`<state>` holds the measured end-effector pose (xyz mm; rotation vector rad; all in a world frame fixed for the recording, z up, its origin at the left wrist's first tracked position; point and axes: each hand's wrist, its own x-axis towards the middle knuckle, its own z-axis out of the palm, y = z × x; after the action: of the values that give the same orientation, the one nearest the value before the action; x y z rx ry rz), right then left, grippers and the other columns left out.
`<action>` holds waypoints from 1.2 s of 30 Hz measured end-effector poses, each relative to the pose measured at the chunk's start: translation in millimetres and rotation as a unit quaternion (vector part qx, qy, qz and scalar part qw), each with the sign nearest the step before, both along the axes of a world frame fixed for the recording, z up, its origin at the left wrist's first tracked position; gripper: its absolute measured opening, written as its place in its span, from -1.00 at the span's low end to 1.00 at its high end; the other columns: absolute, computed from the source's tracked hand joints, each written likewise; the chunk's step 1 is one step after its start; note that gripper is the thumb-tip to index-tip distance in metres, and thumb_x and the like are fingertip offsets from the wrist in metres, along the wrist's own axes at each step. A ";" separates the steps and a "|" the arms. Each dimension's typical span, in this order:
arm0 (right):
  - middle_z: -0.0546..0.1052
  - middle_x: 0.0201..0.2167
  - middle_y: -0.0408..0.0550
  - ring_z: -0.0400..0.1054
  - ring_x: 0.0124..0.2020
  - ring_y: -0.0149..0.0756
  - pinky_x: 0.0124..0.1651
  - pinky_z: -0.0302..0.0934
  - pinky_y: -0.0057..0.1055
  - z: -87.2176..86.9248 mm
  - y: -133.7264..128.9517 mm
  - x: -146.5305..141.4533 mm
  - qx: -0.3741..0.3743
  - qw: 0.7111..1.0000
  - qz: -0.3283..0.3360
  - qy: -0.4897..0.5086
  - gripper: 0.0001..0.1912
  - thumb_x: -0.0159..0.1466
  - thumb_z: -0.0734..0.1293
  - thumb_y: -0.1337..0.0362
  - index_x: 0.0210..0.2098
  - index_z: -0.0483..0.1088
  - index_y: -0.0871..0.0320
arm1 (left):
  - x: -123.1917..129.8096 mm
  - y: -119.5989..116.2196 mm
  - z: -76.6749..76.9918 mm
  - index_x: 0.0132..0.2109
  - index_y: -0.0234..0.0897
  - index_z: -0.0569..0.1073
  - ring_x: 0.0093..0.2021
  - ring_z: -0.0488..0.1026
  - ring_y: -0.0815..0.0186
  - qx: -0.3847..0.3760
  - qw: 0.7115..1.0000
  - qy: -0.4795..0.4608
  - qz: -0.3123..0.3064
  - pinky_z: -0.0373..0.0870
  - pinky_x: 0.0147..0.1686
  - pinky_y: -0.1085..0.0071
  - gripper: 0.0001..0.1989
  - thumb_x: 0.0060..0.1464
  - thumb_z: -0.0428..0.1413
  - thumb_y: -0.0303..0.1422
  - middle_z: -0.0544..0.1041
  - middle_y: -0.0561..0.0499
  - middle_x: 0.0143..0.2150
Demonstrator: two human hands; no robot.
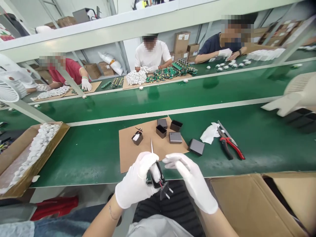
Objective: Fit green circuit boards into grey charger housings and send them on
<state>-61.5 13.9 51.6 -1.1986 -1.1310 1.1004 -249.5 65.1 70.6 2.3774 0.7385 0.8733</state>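
Observation:
My gloved left hand (138, 181) is wrapped round a small black housing (160, 171) with a white part inside. A black plug piece with two metal pins (166, 191) hangs from the housing's near end on short wires. A thin pointed white tool (151, 145) sticks up past the left fingertips; how it is held is hidden. My gloved right hand (189, 177) is just right of the housing, fingers stretched out, holding nothing. Beyond the hands, a cardboard sheet (128, 154) bears several dark housings (175, 137) and one filled housing (137, 138) with wires.
Red-handled pliers (230, 146), tweezers (228, 134) and a crumpled white cloth (209, 133) lie right of the sheet. A box of white parts (64, 130) stands left, open cartons (234, 194) near right. Three people work across the green belt (160, 101).

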 end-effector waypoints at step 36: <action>0.44 -0.60 -0.25 0.24 -0.54 -0.48 -0.44 0.08 -0.52 50.7 -4.9 1.1 -0.029 0.958 0.068 -0.278 -0.83 0.14 0.21 0.44 -0.55 0.31 0.14 | 12.3 -10.6 1.0 0.12 -0.32 0.24 -0.12 0.40 0.14 0.281 0.954 0.016 0.106 0.39 -0.09 0.13 -0.38 -0.15 0.08 -0.65 0.48 -0.18 -0.10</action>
<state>-60.4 9.0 102.3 -1.5509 -1.6362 0.9222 -237.2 54.6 71.6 2.8444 0.8588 1.2776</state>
